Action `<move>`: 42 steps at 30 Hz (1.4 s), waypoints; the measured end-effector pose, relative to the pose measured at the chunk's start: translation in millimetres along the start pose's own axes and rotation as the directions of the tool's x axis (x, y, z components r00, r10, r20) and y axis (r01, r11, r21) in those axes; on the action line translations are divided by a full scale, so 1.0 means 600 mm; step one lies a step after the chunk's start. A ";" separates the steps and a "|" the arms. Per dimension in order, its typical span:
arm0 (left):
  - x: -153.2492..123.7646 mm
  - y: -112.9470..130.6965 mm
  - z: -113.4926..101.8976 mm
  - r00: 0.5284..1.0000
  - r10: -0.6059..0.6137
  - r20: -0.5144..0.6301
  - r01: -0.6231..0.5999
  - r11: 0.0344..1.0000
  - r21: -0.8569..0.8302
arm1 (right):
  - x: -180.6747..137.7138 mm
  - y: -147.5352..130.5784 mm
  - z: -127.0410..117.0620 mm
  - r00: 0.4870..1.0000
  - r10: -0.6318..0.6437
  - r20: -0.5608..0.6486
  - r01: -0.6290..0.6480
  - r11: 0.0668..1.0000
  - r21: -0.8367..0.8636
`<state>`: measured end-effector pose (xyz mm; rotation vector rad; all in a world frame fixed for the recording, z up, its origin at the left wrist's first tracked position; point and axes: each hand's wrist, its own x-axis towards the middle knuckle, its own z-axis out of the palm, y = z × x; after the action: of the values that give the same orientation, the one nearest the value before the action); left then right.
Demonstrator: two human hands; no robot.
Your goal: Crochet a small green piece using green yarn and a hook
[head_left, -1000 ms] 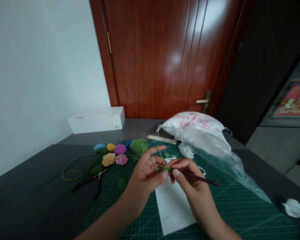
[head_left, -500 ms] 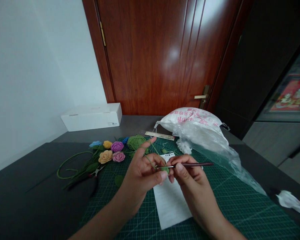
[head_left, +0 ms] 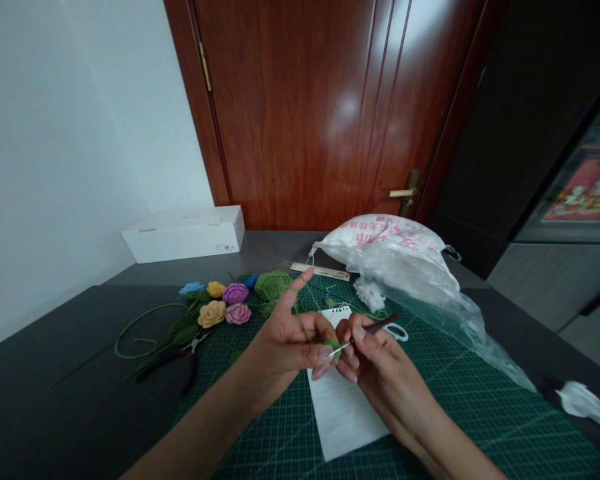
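My left hand (head_left: pixel 293 340) pinches a small green crochet piece (head_left: pixel 331 345) between thumb and fingers, with its index finger raised and green yarn running over it. That yarn leads back to a green yarn ball (head_left: pixel 271 285) on the mat. My right hand (head_left: pixel 367 353) is closed on a dark crochet hook (head_left: pixel 367 331), whose tip meets the green piece. Both hands hover above a white paper sheet (head_left: pixel 343 410) on the green cutting mat (head_left: pixel 455 407).
Crocheted flowers (head_left: pixel 223 303) with green stems and dark pliers (head_left: pixel 175 357) lie left of the mat. White-handled scissors (head_left: pixel 397 331), a ruler (head_left: pixel 325 271) and a plastic bag of white stuffing (head_left: pixel 400 257) are behind. A white box (head_left: pixel 185 233) sits by the wall, before a wooden door.
The hook's handle swung from pointing right to pointing up and away, its tip still at the green piece. My left index finger rose higher. Both hands stayed over the paper.
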<state>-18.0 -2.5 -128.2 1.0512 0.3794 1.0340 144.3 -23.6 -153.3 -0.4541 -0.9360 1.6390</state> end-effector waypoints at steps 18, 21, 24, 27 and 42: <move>-0.006 -0.013 0.019 0.987 0.117 -0.105 -0.107 0.990 0.097 | -0.009 0.002 -0.017 0.917 -0.391 -0.077 0.351 0.886 -0.304; -0.005 -0.012 0.015 0.988 0.112 -0.110 -0.101 0.990 0.097 | -0.006 -0.004 -0.018 0.924 -0.380 -0.049 0.353 0.894 -0.276; -0.001 -0.011 0.010 0.988 0.100 -0.118 -0.090 0.992 0.088 | -0.003 -0.011 -0.020 0.925 -0.379 -0.022 0.360 0.896 -0.261; 0.000 -0.010 0.008 0.988 0.094 -0.126 -0.084 0.993 0.085 | -0.001 -0.015 -0.022 0.920 -0.392 0.006 0.380 0.886 -0.268; -0.009 -0.008 0.026 0.959 0.176 -0.222 -0.107 0.950 0.292 | -0.017 -0.046 -0.026 0.594 -0.531 0.604 0.713 0.000 -0.702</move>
<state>-7.3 -15.8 -125.4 1.2171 0.6739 1.2728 176.0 -26.8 -143.5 -0.5019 -1.8706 0.0840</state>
